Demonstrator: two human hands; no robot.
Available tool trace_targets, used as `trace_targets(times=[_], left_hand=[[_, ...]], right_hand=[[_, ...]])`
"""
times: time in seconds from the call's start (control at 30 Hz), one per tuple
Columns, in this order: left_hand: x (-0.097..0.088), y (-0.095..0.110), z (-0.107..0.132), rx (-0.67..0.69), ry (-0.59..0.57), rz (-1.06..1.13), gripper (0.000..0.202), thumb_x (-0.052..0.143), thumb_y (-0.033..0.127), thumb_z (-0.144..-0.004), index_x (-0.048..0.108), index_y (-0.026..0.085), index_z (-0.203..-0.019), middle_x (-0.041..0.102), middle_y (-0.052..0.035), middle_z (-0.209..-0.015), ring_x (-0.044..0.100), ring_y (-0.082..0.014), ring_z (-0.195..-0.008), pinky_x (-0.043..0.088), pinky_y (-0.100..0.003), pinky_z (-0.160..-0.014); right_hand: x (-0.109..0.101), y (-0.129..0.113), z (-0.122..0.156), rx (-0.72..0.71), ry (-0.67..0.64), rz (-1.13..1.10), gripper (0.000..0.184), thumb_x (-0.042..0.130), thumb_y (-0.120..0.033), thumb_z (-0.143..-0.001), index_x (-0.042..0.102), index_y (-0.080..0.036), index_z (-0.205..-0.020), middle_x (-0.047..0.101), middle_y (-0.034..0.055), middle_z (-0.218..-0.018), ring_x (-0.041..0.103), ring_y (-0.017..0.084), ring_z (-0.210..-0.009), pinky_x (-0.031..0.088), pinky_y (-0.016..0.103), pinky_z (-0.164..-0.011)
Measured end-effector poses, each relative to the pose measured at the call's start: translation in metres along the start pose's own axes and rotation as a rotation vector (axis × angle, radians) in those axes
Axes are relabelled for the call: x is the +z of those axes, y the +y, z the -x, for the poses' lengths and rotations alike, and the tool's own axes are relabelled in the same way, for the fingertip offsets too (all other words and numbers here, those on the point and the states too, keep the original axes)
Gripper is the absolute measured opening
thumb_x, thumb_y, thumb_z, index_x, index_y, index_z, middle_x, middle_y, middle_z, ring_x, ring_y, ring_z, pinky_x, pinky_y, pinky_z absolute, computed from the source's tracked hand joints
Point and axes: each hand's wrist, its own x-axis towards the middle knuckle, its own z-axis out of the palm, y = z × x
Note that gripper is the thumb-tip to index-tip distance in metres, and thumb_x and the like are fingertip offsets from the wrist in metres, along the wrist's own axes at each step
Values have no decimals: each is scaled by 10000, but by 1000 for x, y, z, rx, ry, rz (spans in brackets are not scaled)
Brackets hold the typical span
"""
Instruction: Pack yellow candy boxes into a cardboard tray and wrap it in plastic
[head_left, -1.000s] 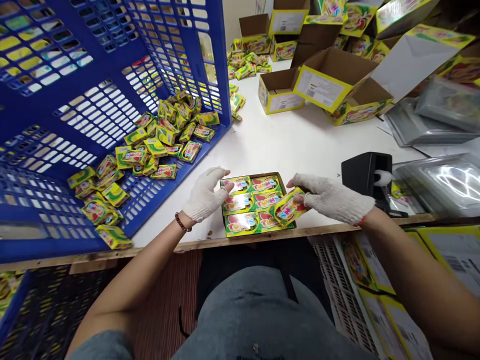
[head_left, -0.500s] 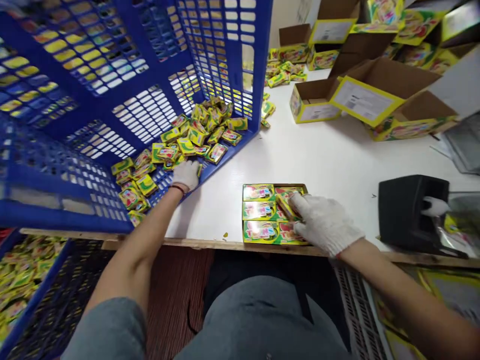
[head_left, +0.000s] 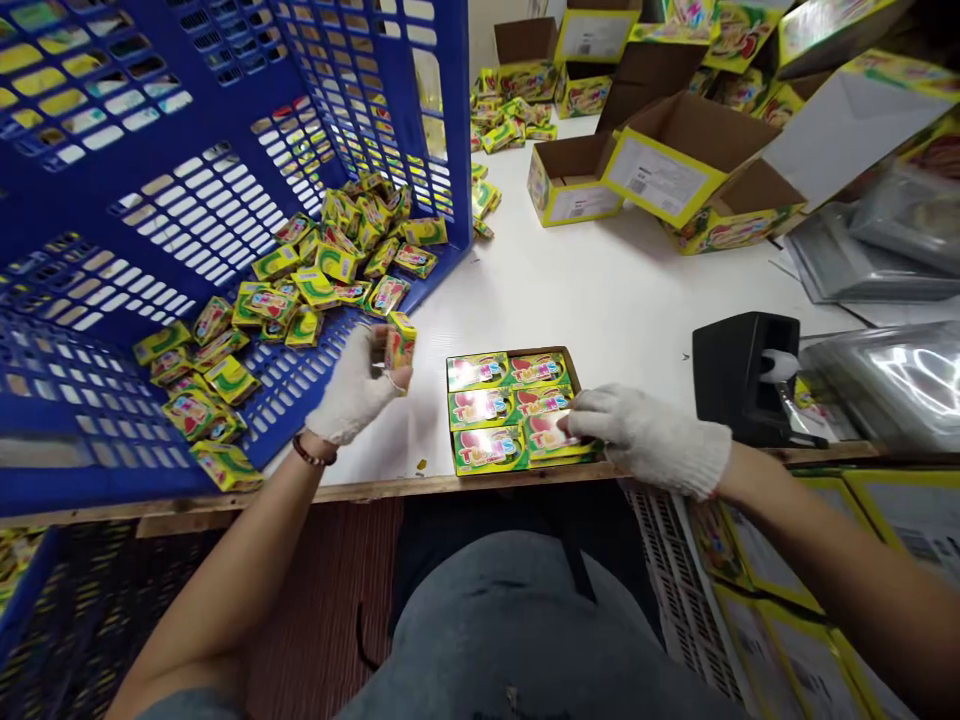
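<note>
My left hand [head_left: 352,390], in a white glove with bare fingertips, grips a small yellow-green box [head_left: 402,342] upright between thumb and fingers, just off the blue crate's front edge. My gloved right hand [head_left: 637,430] has its fingers closed at the right end of another small box [head_left: 553,432]. That box lies a little raised at the near right corner of an open carton [head_left: 452,440]. Rows of matching "TWINS"-like printed boxes [head_left: 480,408] fill the carton, which stands at the table's front edge.
A blue plastic crate [head_left: 450,120] on its side holds a heap of small boxes [head_left: 330,260]. Empty display cartons [head_left: 577,185] stand at the back right. A black tape dispenser [head_left: 739,375] and clear plastic packs [head_left: 892,385] lie right on the white table [head_left: 525,290].
My left hand has come out of the crate with a small box. My right hand has lowered its box onto the carton's near right corner. The view has shifted right.
</note>
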Motion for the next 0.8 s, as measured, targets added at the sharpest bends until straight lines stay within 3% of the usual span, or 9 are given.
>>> trace_targets(times=[0.1,0.23,0.37,0.53,0.63,0.7,0.8], left_hand=[[30,31,19,66,-139,111,613,702,469,-790,492,167,-1281,639,-98,-1187,634,-227,-1016,533,-390,-881],[63,61,26,153,-215,-31,603,715,425,-802,544,183,-1327,657,-85,-1175,626,-235,-1044,523,-400,-932],[82,69,19,167,-269,-115,647,729,412,-775,551,197,-1359,646,-96,-1230,615,-275,-1110,515,-448,-973],[87,71,18,163,-286,-152,671,700,468,-807,533,165,-1382,622,-132,-1305,594,-300,-1187,492,-464,-1026],[93,72,17,253,-246,-279,628,713,382,-801,539,152,-1358,623,-143,-1291,588,-298,-1184,488,-465,-1023],[102,73,14,329,-207,-381,567,695,291,-804,543,144,-1330,635,-143,-1251,589,-295,-1164,489,-466,-1010],[121,78,9,433,-181,-493,513,645,155,-785,547,133,-1288,641,-139,-1206,586,-294,-1142,485,-472,-998]], right_hand=[[21,2,-1,-84,62,-104,364,553,-76,-798,679,-208,-1113,648,108,-1079,584,231,-956,469,367,-868],[34,6,3,-154,158,-130,282,525,-131,-876,689,-205,-1092,650,114,-1047,592,222,-918,490,354,-834],[35,11,7,-196,200,-111,262,525,-149,-902,699,-204,-1090,660,129,-1082,610,233,-947,498,372,-856],[37,19,9,-275,183,-101,308,542,-155,-899,706,-207,-1155,659,154,-1198,623,264,-1056,508,426,-919],[37,20,11,-228,150,-181,302,575,-135,-854,718,-210,-1110,650,144,-1246,616,276,-1109,505,458,-959],[35,17,10,-144,185,-358,241,591,-166,-847,706,-213,-1053,662,119,-1217,617,265,-1121,510,450,-977],[26,13,2,132,442,-719,187,584,-304,-888,623,-226,-1054,682,82,-1088,655,230,-997,563,411,-882]])
